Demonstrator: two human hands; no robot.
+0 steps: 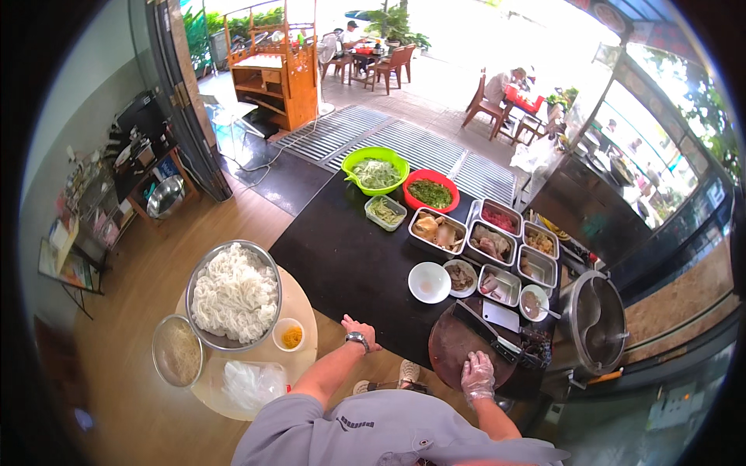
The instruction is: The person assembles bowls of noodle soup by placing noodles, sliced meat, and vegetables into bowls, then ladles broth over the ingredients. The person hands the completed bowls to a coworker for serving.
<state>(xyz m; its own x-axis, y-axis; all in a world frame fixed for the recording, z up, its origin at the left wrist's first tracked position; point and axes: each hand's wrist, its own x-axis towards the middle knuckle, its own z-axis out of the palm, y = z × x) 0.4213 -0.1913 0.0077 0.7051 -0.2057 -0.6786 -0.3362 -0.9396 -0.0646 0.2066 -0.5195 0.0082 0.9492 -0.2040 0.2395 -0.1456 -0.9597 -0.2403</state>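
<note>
My left hand (361, 332), bare with a watch on its wrist, rests on the near edge of the black table, holding nothing, fingers stretched out. In a clear plastic glove, my right hand (477, 373) lies flat on the round brown chopping board (448, 349). Beyond it a long dark knife (486, 329) lies across the board. A flat pale rectangular thing (500, 315), whose kind I cannot make out, is beside the knife. Past the board stand a white bowl (429, 282) and a smaller bowl of sliced meat (461, 278).
Metal trays of meat (492, 243) line the right side. Farther back are a green basin of shredded vegetables (376, 171) and a red basin of chopped greens (430, 191). A large bowl of white noodles (235, 295) stands left. A steel pot (594, 322) is at right.
</note>
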